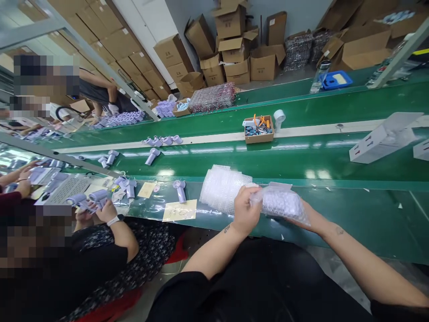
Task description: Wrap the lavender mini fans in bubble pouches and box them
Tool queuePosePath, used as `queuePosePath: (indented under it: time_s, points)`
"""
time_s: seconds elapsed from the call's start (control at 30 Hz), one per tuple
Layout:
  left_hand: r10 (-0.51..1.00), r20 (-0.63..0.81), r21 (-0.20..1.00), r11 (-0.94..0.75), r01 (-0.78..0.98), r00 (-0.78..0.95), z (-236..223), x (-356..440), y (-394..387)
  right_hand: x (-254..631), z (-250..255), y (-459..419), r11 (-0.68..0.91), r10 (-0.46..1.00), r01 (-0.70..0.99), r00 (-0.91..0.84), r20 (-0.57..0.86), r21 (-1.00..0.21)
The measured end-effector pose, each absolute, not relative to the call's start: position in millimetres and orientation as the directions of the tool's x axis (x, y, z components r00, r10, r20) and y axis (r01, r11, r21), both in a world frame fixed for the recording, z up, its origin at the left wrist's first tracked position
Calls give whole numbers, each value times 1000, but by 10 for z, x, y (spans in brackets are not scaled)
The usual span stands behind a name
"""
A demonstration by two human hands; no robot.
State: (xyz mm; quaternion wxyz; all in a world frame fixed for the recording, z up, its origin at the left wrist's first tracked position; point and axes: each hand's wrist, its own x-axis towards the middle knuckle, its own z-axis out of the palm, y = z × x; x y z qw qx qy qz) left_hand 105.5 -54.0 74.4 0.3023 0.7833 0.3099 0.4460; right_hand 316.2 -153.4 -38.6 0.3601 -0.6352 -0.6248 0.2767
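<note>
Both my hands hold a bubble-wrap bag (283, 203) with a pale item inside, just above the near edge of the green bench (368, 210). My left hand (246, 210) pinches the bag's left end, fingers closed. Under the bag's right end, my right hand (310, 219) cups it, mostly hidden by the wrap. A stack of empty bubble-wrap bags (221, 188) lies just left of my hands. A lilac handheld fan (181, 190) stands further left beside a yellow paper note (180, 210).
A co-worker's hands (107, 210) on my left hold lilac fans. More fans (161, 142) lie on the green conveyor (301, 154). A small cardboard box of tools (258, 129), white boxes (382, 138) at the right, and stacked cartons (231, 44) behind.
</note>
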Motion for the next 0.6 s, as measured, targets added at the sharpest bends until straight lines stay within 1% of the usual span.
queuePosePath:
  time_s: [0.03, 0.07, 0.13, 0.17, 0.23, 0.27, 0.33, 0.37, 0.43, 0.5, 0.6]
  points:
    - [740, 531, 719, -651, 243, 412, 714, 1083, -516, 3142, -414, -1537, 4, 992, 577, 102, 77, -816]
    - [704, 561, 660, -698, 278, 434, 685, 1099, -494, 3117, -439, -1537, -39, 989, 567, 140, 50, -823]
    - [612, 606, 491, -791, 366, 508, 637, 1107, -471, 3059, -477, -1528, -102, 981, 561, 194, 10, -821]
    - [575, 611, 401, -818, 414, 544, 622, 1108, -474, 3026, -488, -1521, -98, 981, 567, 192, 15, -818]
    - [519, 584, 238, -844, 480, 624, 613, 1130, -508, 2958, -497, -1504, 7, 988, 587, 120, 95, -809]
    - [487, 554, 168, -860, 483, 675, 614, 1156, -532, 2926, -498, -1497, 84, 984, 596, 77, 161, -799]
    - [399, 497, 60, -902, 428, 771, 616, 1235, -578, 2878, -500, -1485, 213, 959, 600, 23, 282, -771]
    - [348, 478, 24, -923, 384, 806, 610, 1279, -592, 2870, -503, -1482, 243, 949, 595, 15, 314, -766]
    - [268, 476, -18, -949, 315, 838, 570, 1351, -601, 2889, -511, -1476, 242, 951, 578, 20, 310, -779]
    - [244, 504, -37, -952, 303, 828, 488, 1384, -602, 2948, -518, -1465, 227, 960, 560, 10, 281, -796]
    - [196, 550, -50, -962, 267, 812, 327, 1390, -635, 3047, -516, -1435, 289, 951, 539, -70, 300, -791]
